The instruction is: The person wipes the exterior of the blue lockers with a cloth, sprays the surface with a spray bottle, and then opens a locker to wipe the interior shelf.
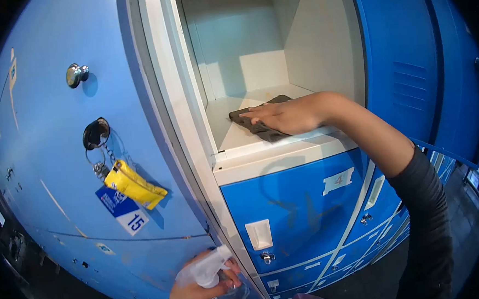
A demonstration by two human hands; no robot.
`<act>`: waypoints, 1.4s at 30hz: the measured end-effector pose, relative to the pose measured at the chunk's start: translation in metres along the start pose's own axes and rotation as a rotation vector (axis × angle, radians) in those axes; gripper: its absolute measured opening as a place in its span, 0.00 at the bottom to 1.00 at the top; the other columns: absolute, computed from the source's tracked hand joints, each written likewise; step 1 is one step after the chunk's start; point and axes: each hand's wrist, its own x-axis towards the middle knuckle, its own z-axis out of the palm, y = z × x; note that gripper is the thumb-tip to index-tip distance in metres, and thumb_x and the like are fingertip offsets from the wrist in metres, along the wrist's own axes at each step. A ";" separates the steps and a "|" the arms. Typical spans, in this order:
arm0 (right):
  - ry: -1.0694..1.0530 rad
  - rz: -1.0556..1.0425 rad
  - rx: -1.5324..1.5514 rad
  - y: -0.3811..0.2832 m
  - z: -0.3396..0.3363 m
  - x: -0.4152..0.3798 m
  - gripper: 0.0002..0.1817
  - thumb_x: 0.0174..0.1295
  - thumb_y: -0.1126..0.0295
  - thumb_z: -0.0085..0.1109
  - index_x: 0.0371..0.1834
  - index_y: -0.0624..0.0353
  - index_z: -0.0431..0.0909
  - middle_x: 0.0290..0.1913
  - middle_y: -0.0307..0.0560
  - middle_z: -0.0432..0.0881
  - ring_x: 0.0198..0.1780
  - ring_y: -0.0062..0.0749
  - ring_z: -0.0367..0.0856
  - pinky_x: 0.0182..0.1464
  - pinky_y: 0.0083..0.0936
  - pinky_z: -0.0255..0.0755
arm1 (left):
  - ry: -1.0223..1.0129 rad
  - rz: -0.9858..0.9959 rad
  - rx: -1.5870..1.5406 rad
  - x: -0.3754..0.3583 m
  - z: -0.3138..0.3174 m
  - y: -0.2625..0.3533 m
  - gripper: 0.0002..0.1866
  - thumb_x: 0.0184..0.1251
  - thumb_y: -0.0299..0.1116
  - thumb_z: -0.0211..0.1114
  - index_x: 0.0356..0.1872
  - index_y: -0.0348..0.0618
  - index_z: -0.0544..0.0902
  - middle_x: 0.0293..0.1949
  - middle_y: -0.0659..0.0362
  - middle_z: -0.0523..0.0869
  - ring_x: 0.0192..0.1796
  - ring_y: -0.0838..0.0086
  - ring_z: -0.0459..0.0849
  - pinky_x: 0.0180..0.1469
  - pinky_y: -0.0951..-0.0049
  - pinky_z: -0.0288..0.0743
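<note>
A dark grey cloth (277, 99) lies on the white floor of an open locker compartment (253, 96). My right hand (289, 115) rests flat on the cloth near the compartment's front lip, fingers stretched toward the left. Low in the view, my left hand (226, 284) is wrapped round a spray bottle (205, 269) with a white trigger head and a clear body. The bottle stands in front of the seam between the lockers, its lower part mostly hidden by my fingers and the frame edge.
To the left is a light blue locker door (60, 177) with a metal knob (77, 75) and a yellow key tag (135, 186) hanging from its lock. An open blue door (409, 57) stands at the right. Below is the closed locker door (298, 206) marked 4.
</note>
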 end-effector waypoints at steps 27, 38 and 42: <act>-0.255 0.344 -0.148 0.109 -0.009 0.220 0.34 0.75 0.48 0.22 0.83 0.41 0.40 0.84 0.38 0.39 0.83 0.43 0.39 0.82 0.43 0.35 | 0.234 -0.271 0.052 -0.002 0.015 0.010 0.19 0.57 0.30 0.72 0.48 0.36 0.80 0.36 0.55 0.85 0.36 0.72 0.83 0.40 0.71 0.75; -0.222 -0.090 -0.291 0.004 -0.006 0.072 0.35 0.79 0.47 0.16 0.82 0.56 0.40 0.83 0.50 0.39 0.83 0.44 0.35 0.82 0.44 0.38 | 0.197 -0.234 0.068 0.005 0.016 0.012 0.23 0.57 0.33 0.76 0.51 0.35 0.80 0.30 0.58 0.86 0.31 0.76 0.84 0.33 0.77 0.76; -0.207 -0.010 -0.168 -0.034 -0.014 -0.001 0.38 0.76 0.41 0.15 0.83 0.52 0.37 0.83 0.50 0.40 0.83 0.44 0.36 0.82 0.47 0.36 | 0.136 -0.283 0.086 -0.008 -0.015 -0.013 0.24 0.57 0.30 0.75 0.53 0.34 0.79 0.32 0.57 0.87 0.31 0.76 0.84 0.33 0.76 0.76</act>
